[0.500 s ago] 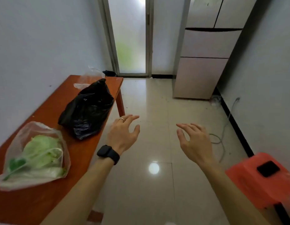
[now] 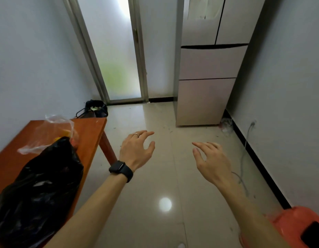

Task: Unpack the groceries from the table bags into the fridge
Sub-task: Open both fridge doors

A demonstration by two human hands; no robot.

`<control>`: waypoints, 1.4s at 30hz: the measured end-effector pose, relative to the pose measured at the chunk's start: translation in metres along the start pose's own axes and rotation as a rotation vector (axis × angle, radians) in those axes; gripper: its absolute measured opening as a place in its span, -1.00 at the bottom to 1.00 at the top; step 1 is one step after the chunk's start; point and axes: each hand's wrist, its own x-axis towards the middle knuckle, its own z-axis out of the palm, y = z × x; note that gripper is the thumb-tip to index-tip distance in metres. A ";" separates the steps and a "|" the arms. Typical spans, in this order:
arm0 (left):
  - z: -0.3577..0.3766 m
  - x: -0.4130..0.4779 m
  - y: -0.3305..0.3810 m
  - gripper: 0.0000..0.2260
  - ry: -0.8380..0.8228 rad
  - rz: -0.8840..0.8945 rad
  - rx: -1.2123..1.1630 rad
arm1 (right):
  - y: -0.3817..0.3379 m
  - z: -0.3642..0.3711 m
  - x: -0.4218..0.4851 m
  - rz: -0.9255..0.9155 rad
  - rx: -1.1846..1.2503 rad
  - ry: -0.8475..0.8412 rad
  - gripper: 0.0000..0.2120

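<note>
Hovering over the floor, my left grip and right grip hold nothing, fingers loosely spread. Black bag and clear bag sit on the tabletop at left; fridge stands closed ahead.

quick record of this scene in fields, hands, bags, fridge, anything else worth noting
left hand: open, empty, above the floor, black watch on wrist
right hand: open, empty, above the floor
fridge: ahead by the right wall, all doors shut
black bag: on the wooden table, contents hidden
clear bag: behind the black bag, something orange inside
orange stool: lower right, black phone on it
</note>
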 end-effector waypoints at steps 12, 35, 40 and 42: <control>0.058 0.321 0.040 -0.62 0.073 0.063 0.046 | 0.084 -0.027 0.314 -0.030 -0.115 0.114 -0.54; 0.261 0.847 0.197 -0.63 -0.047 0.310 -0.033 | 0.285 -0.057 0.802 0.056 -0.145 0.245 -0.65; 0.319 0.913 0.237 -0.65 -0.091 0.174 -0.130 | 0.351 -0.053 0.890 0.052 0.072 0.124 -0.65; 0.340 0.938 0.249 -0.68 -0.125 0.050 -0.325 | 0.375 -0.048 0.926 0.113 0.297 0.044 -0.68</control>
